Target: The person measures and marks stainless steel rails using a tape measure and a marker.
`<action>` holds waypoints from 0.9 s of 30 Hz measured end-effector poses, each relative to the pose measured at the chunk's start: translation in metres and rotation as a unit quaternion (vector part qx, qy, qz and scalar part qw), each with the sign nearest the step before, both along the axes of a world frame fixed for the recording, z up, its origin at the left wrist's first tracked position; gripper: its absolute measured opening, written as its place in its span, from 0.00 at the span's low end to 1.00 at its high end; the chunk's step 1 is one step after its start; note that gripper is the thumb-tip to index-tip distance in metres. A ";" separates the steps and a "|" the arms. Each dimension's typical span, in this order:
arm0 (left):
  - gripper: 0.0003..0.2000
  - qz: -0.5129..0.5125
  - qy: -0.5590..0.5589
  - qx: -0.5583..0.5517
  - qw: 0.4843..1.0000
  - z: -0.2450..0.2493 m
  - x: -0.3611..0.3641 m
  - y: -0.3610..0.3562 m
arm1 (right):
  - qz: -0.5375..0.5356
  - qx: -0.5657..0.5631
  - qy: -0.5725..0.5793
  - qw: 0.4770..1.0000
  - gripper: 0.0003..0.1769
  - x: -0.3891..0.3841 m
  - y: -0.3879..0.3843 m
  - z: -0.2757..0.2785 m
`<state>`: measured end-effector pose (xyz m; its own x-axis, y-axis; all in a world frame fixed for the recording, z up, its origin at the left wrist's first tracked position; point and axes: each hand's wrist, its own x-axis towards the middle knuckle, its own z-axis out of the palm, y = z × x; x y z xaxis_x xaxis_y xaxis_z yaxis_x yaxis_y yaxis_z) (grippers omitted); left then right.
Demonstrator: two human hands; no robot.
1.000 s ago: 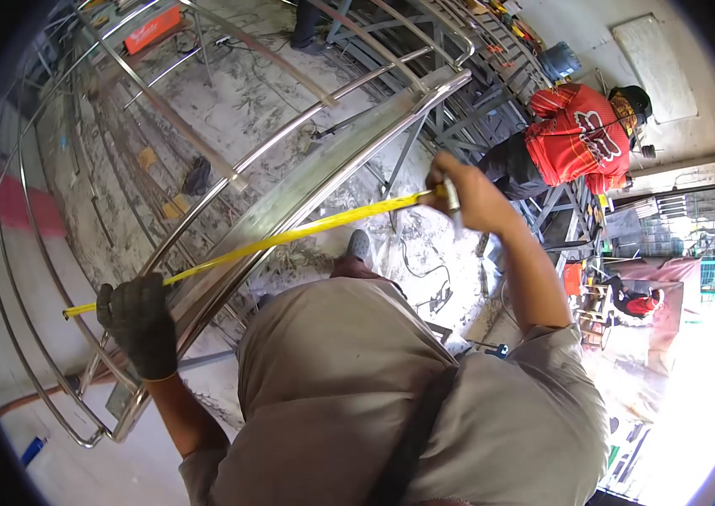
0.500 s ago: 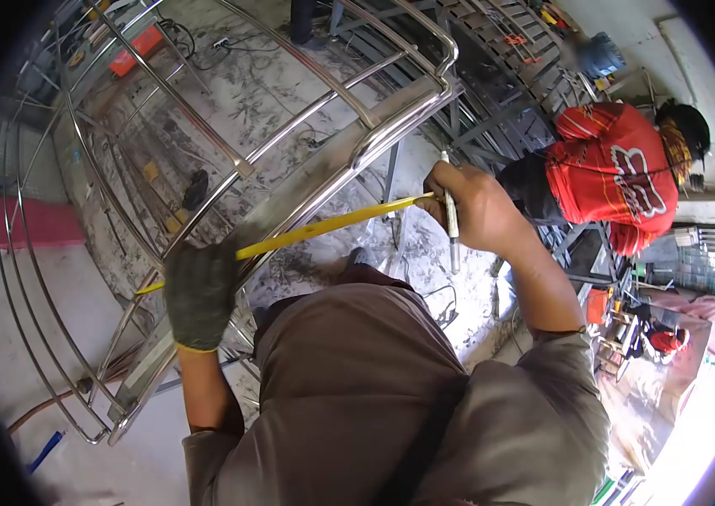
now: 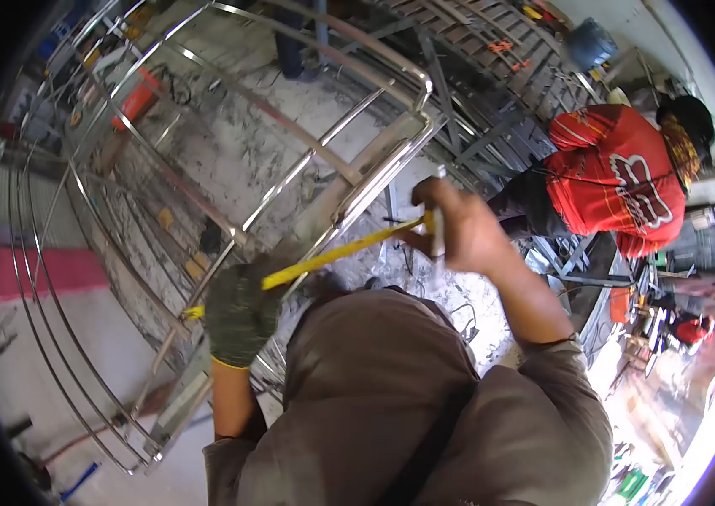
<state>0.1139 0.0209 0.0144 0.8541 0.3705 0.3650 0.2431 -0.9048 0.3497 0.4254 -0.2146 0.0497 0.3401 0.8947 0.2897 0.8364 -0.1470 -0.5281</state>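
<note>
A yellow tape measure (image 3: 336, 252) stretches between my two hands, above the edge of a shiny tubular metal frame (image 3: 374, 181). My left hand (image 3: 243, 314), in a dark glove with a yellow cuff, is closed around the blade, and a short yellow end sticks out past its far side. My bare right hand (image 3: 469, 229) grips the tape's other end. Upright in the same hand is a slim whitish marker-like stick (image 3: 439, 240), smeared by motion. Whether the tape's case lies inside the right palm is hidden.
A person in a red shirt (image 3: 619, 173) bends over metal racks (image 3: 492, 51) at the right. Another person's legs (image 3: 288, 46) stand behind the frame. A red box (image 3: 135, 99) and cables lie on the stained floor. A blue container (image 3: 591, 44) is at the upper right.
My hands are slightly closer together, with less tape between them. In the view, my left hand has shifted right and down, my right hand a little left. The metal frame's position in view has shifted too.
</note>
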 end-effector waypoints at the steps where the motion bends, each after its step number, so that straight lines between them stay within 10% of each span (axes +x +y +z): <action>1: 0.30 -0.015 -0.031 -0.015 0.999 -0.008 0.016 -0.004 | -0.022 -0.004 0.026 0.999 0.38 -0.019 0.006 0.000; 6: 0.37 -0.155 -0.077 -0.200 0.964 0.002 0.101 -0.046 | -0.019 0.212 0.059 0.975 0.45 -0.090 0.041 -0.013; 9: 0.30 -0.237 -0.044 -0.225 0.944 -0.006 0.099 -0.035 | -0.101 0.194 -0.085 0.972 0.29 -0.070 0.027 0.015; 12: 0.28 -0.222 -0.113 -0.549 0.798 -0.011 0.105 -0.047 | -0.215 0.210 -0.108 0.948 0.25 -0.043 0.006 0.017; 21: 0.19 -0.250 -0.135 -0.748 0.600 0.034 0.169 -0.101 | -0.268 0.165 -0.242 0.918 0.21 -0.017 -0.017 0.028; 24: 0.17 -0.268 -0.148 -0.448 0.840 0.041 0.198 -0.113 | -0.254 0.171 -0.292 0.906 0.21 0.020 -0.039 0.030; 26: 0.16 -0.324 -0.221 -0.243 0.887 0.043 0.228 -0.123 | -0.238 0.174 -0.328 0.897 0.21 0.049 -0.057 0.039; 27: 0.15 -0.318 -0.189 -0.316 0.874 0.044 0.244 -0.132 | -0.222 0.186 -0.344 0.893 0.22 0.069 -0.069 0.038</action>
